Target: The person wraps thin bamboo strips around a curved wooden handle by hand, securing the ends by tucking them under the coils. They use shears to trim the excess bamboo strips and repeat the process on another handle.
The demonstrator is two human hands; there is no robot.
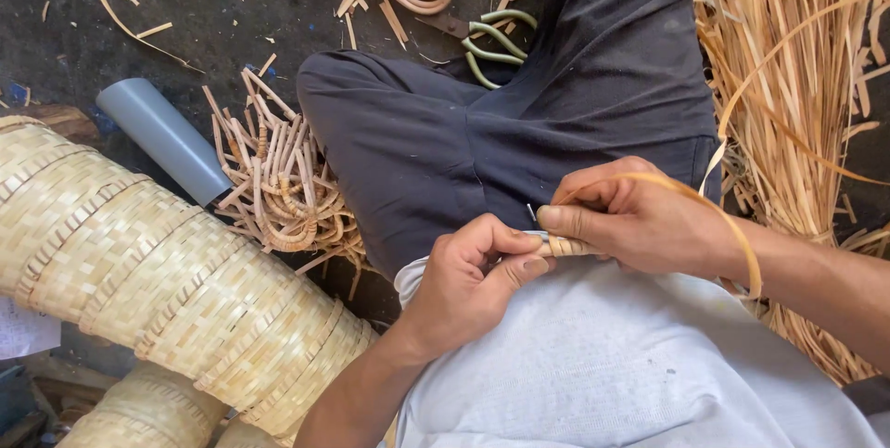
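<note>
- Rattan strip [732, 225] loops over right hand [640, 221], pinched at the wrapped piece [565, 247].
- Left hand [468, 276] grips that piece from below.
- Step, judged: binding; tension needed next.

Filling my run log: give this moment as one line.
left hand: pinching wrapped cane piece | right hand: gripping it, thin strip looped over wrist | nearby: woven baskets, shears
</note>
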